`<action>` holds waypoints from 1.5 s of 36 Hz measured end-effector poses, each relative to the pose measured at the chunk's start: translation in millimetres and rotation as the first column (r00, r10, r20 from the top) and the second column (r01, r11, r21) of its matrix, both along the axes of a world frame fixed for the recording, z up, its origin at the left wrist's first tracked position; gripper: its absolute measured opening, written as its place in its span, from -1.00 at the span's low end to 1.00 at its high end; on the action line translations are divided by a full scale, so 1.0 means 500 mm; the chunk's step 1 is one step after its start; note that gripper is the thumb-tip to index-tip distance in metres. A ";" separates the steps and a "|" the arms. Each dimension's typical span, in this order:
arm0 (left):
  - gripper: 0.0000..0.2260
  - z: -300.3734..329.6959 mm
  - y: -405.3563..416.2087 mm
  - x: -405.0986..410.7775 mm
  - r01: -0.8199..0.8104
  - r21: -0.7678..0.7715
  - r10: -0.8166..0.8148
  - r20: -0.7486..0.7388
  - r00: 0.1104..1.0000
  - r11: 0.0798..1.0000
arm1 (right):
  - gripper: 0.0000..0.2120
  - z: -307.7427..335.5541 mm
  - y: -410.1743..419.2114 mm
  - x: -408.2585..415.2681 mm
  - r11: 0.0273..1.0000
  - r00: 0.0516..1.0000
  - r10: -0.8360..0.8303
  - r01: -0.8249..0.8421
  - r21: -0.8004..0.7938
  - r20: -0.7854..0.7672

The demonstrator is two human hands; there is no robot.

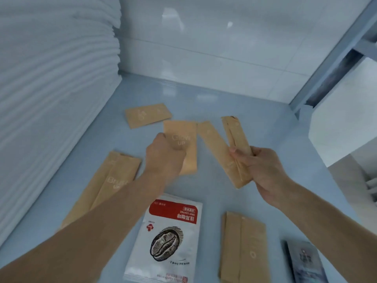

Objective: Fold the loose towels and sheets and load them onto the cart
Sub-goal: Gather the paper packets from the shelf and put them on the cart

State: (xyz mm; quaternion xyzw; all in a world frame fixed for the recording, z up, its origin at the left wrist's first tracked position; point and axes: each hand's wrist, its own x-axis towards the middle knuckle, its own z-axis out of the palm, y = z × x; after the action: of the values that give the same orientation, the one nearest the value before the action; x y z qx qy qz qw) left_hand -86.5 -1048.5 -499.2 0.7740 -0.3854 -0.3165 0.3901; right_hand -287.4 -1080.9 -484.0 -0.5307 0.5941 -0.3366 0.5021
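Note:
A tall stack of folded white linen [51, 99] fills the left side of a pale grey shelf [265, 139]. My left hand [163, 158] is curled round a brown paper packet [183, 139] printed with pale letters, held just above the shelf. My right hand [259, 168] grips a bundle of several narrow brown paper packets [234, 152], fanned upward. No loose towel or sheet shows, and no cart.
More brown packets lie on the shelf: one at the back [146, 115], a pair at the left [110, 180], a stack at the front right [242, 248]. A white drip-coffee sachet [167, 240] lies at the front centre, a dark packet [306, 262] at the right. Metal shelf posts [334, 52] rise on the right.

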 end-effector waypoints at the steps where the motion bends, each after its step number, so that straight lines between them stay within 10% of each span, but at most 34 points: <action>1: -0.68 -0.001 -0.002 -0.005 0.016 -0.003 -0.016 0.032 0.999 1.000 | -0.81 0.001 0.010 -0.011 1.000 0.997 -0.012 0.010 0.028 0.070; 10: -0.61 0.025 0.010 -0.042 0.124 -0.087 -0.090 0.324 0.942 0.988 | -0.78 0.023 0.083 -0.068 0.997 0.983 -0.065 0.072 -0.037 0.170; 13: -0.82 0.050 0.022 -0.062 0.141 -0.246 -0.148 -0.011 0.989 0.959 | -0.87 0.034 0.100 -0.063 0.991 0.992 -0.064 0.076 -0.108 0.108; 16: -0.65 0.075 0.045 -0.095 0.272 -0.308 -0.396 -0.484 0.780 0.912 | -0.92 0.044 0.117 -0.056 0.985 0.994 -0.033 0.050 -0.165 0.105; 23: -0.83 0.088 0.065 -0.134 0.343 -0.289 -0.448 -0.540 0.713 0.894 | -0.81 0.052 0.152 -0.089 0.863 0.994 -0.106 0.104 -0.495 0.023; 28: -0.75 0.095 0.073 -0.152 0.427 -0.217 -0.434 -0.737 0.518 0.878 | -0.74 0.051 0.157 -0.170 0.650 0.924 -0.160 -0.167 -0.742 -0.348; 35: -0.72 0.079 0.081 -0.219 0.339 -0.222 -0.345 -0.865 0.363 0.914 | -0.53 0.014 0.199 -0.185 0.809 0.744 -0.042 -0.366 -0.459 -0.667; 42: -0.70 0.075 0.095 -0.270 0.335 -0.257 -0.370 -0.865 0.338 0.907 | -0.48 0.006 0.232 -0.194 0.889 0.895 -0.048 -0.164 -0.427 -0.444; 50: -0.73 0.071 0.110 -0.333 0.350 -0.251 -0.375 -0.857 0.353 0.903 | -0.90 0.028 0.257 -0.265 0.965 0.971 -0.203 0.177 -0.194 -0.125; 54: -0.78 0.069 0.119 -0.379 0.374 -0.231 -0.375 -0.847 0.376 0.898 | -0.73 0.032 0.278 -0.307 0.952 0.966 -0.255 0.257 -0.169 0.036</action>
State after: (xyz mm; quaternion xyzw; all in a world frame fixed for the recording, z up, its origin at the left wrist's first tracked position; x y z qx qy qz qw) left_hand -275.9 -988.9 -464.8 0.3932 -0.2951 -0.7458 0.4496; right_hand -441.1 -941.9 -468.2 -0.4883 0.6231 -0.4525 0.4106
